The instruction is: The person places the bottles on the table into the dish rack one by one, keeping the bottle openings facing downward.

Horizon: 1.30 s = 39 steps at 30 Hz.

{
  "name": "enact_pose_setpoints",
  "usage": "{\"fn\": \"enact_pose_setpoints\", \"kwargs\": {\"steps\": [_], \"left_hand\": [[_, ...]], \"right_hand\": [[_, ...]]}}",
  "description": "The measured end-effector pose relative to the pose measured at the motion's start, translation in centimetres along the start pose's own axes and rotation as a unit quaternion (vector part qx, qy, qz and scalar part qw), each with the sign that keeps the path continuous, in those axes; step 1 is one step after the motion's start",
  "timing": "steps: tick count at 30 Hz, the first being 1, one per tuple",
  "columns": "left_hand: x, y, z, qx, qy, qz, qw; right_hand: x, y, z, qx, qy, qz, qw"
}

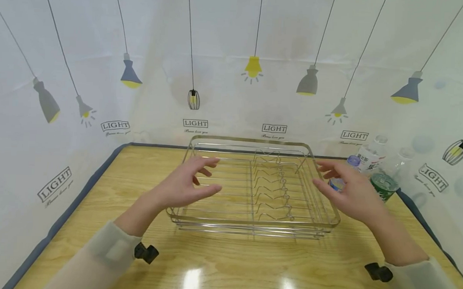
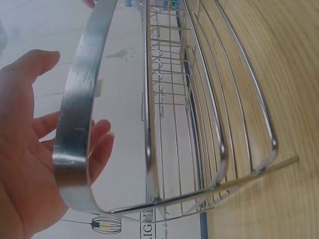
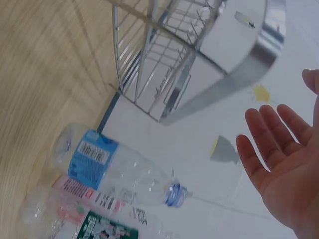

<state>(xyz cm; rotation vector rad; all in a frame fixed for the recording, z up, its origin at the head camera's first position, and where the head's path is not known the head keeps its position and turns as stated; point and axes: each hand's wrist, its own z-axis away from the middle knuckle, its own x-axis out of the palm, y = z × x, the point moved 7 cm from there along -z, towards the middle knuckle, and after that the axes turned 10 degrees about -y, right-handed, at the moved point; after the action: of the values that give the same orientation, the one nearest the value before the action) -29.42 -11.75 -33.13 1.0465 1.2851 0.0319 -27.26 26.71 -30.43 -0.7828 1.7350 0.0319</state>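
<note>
A metal wire dish rack (image 1: 251, 222) with a flat rim band stands on the wooden table, its wavy wire dividers (image 1: 272, 192) on the right half. Over its left side hovers my left hand (image 1: 186, 181), fingers loosely bent and thumb apart, holding nothing. In the left wrist view the rim band (image 2: 77, 114) crosses in front of some of that hand's fingers (image 2: 102, 154); I cannot tell whether they touch it. My right hand (image 1: 348, 191) is at the rack's right side with fingers spread and nothing held. The right wrist view shows it apart from the rim (image 3: 219, 99).
Right of the rack stand several clear plastic bottles: one with a blue label (image 3: 92, 159), one with a white label (image 1: 370, 158) and one with a green label (image 1: 385, 184). A white curtain (image 1: 233, 85) printed with lamps surrounds the wooden table (image 1: 235, 263).
</note>
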Motion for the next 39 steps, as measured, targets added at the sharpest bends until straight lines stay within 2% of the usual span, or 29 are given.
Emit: {"fn": "enact_pose_setpoints", "kwargs": {"steps": [4, 7, 11, 15, 19, 21, 23, 27, 32, 39], "left_hand": [[0.2, 0.1, 0.3, 0.011, -0.01, 0.035, 0.9993], [0.5, 0.2, 0.4, 0.016, -0.02, 0.053, 0.9983], [1.0, 0.5, 0.5, 0.025, -0.035, 0.064, 0.997], [1.6, 0.9, 0.5, 0.029, -0.051, 0.074, 0.9955], [2.2, 1.4, 0.5, 0.04, -0.062, 0.074, 0.9945], [2.3, 1.6, 0.5, 0.044, -0.063, 0.075, 0.9942], [2.5, 1.7, 0.5, 0.049, -0.062, 0.076, 0.994], [2.8, 1.8, 0.3, 0.051, -0.066, 0.079, 0.9934], [3.2, 1.9, 0.2, 0.047, -0.072, 0.078, 0.9932], [3.4, 2.1, 0.2, 0.043, -0.074, 0.081, 0.9931]], "right_hand": [[-2.2, 1.9, 1.0, 0.02, 0.053, -0.026, 0.998], [-4.3, 3.7, 2.1, 0.052, 0.093, -0.04, 0.993], [-6.7, 5.9, 3.8, 0.103, 0.136, -0.024, 0.985], [-8.5, 7.5, 5.5, 0.15, 0.179, -0.02, 0.972], [-9.3, 9.9, 6.9, 0.222, 0.204, -0.016, 0.953], [-9.2, 11.3, 7.5, 0.257, 0.199, -0.017, 0.946], [-8.7, 12.9, 7.9, 0.277, 0.185, -0.032, 0.942], [-7.0, 15.8, 8.4, 0.306, 0.12, -0.083, 0.941], [-5.0, 17.7, 7.8, 0.306, 0.048, -0.131, 0.942], [-3.6, 18.5, 7.0, 0.294, 0.006, -0.13, 0.947]]}}
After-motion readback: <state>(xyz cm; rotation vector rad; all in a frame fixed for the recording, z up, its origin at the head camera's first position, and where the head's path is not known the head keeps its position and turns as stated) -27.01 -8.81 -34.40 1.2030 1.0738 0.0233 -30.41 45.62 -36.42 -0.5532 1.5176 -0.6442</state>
